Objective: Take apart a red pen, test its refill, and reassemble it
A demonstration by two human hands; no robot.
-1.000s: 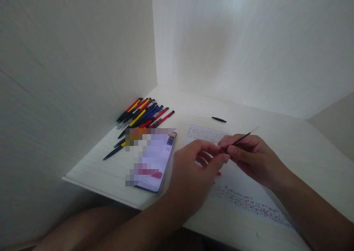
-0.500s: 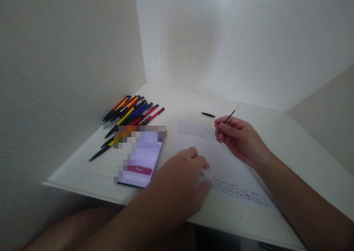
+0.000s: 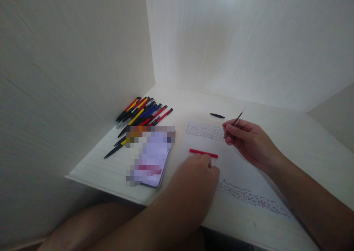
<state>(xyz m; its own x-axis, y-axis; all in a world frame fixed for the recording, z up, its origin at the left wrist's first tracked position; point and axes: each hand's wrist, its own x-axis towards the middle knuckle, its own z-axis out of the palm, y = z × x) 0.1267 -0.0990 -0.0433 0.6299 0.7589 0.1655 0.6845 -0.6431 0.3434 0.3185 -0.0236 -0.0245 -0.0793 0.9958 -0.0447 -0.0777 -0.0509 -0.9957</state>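
My left hand [image 3: 197,181] is over the sheet of paper, its fingers curled at the near edge of a red pen barrel [image 3: 204,153]. The fingertips are mostly hidden behind the back of the hand. Raised above the right part of the sheet, my right hand [image 3: 246,140] pinches a thin dark ink refill [image 3: 236,119], which slants up and to the right. Beyond it a black pen tip section [image 3: 217,115] lies on the table. Handwriting covers the far and near ends of the paper [image 3: 206,170].
A pile of red, yellow, blue and black pens [image 3: 141,112] lies by the left wall [image 3: 83,77]. A phone with a lit, partly blurred screen [image 3: 155,159] lies left of the paper. White panels enclose the table [image 3: 188,100] at the back and sides.
The red pen barrel, almost wholly covered by my left hand before, now shows beyond its fingers. My right hand still pinches the refill. The whole view has shifted a little.
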